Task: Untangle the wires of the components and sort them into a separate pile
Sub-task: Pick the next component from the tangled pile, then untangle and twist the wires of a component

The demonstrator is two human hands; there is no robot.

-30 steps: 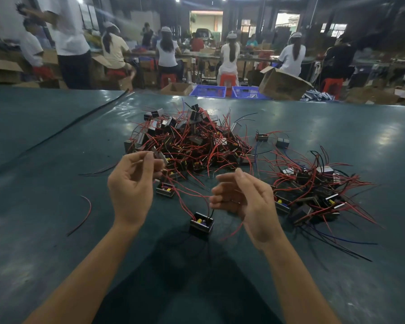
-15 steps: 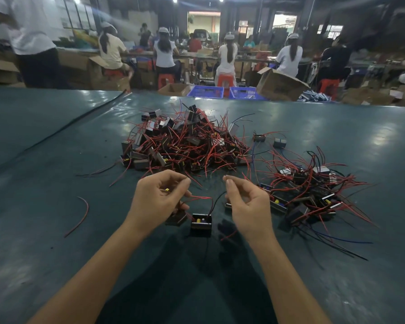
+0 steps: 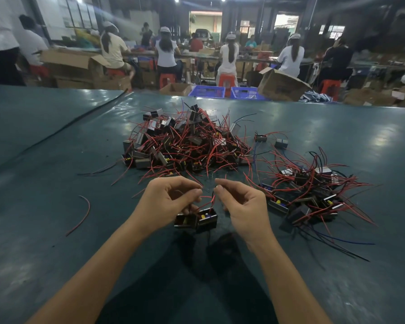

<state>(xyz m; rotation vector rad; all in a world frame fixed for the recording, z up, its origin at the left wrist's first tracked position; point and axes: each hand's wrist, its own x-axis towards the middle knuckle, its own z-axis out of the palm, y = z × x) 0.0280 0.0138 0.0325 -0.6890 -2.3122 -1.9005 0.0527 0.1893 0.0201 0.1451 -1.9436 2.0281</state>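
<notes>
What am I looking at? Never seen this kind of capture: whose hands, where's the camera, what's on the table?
No robot here: these are a person's bare hands, filmed by one wide-angle camera worn on their head, looking forward and down. The left hand and right hand each pinch thin wires that lead to two small black components between them. On the green table lie a big tangled pile ahead, a smaller pile to the right and a loose red wire on the left. Other workers sit in the background.
</notes>
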